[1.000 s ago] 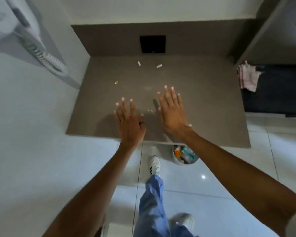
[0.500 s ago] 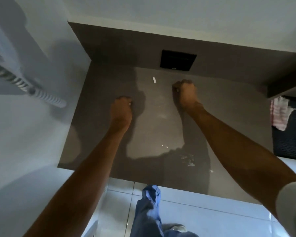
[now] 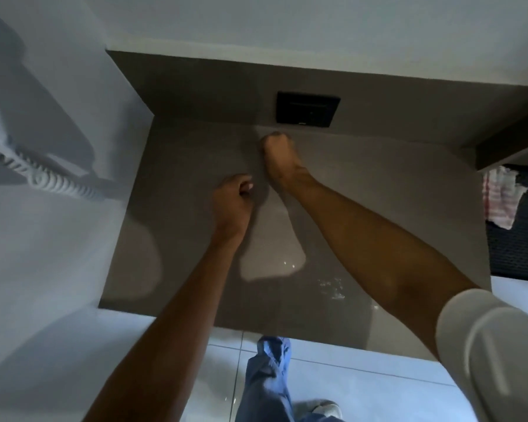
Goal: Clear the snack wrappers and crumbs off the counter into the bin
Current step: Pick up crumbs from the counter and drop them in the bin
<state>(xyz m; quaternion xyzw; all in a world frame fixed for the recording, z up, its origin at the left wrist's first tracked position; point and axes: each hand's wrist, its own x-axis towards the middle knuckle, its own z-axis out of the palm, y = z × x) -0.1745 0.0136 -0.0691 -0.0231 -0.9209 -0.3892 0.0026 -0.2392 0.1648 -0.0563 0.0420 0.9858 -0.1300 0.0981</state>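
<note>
My right hand (image 3: 279, 152) is a closed fist resting on the brown counter (image 3: 378, 208) at the back, just below the black wall plate (image 3: 307, 112). My left hand (image 3: 230, 202) is curled shut nearer the middle, with a pale bit showing at its fingertips. No wrapper scraps lie loose on the counter; whatever the fists hold is hidden. A patch of small pale crumbs (image 3: 333, 289) sits near the front edge, beside my right forearm. The bin is out of view.
White walls close in the counter on the left and behind. A coiled cord (image 3: 52, 181) hangs on the left wall. A striped cloth (image 3: 500, 199) lies on a dark surface to the right. My leg and shoe stand on the tiled floor below.
Both hands went from flat and open to closed fists at the back of the counter. The right fist then moved left over the last white scrap, and the left hand drew towards the middle.
</note>
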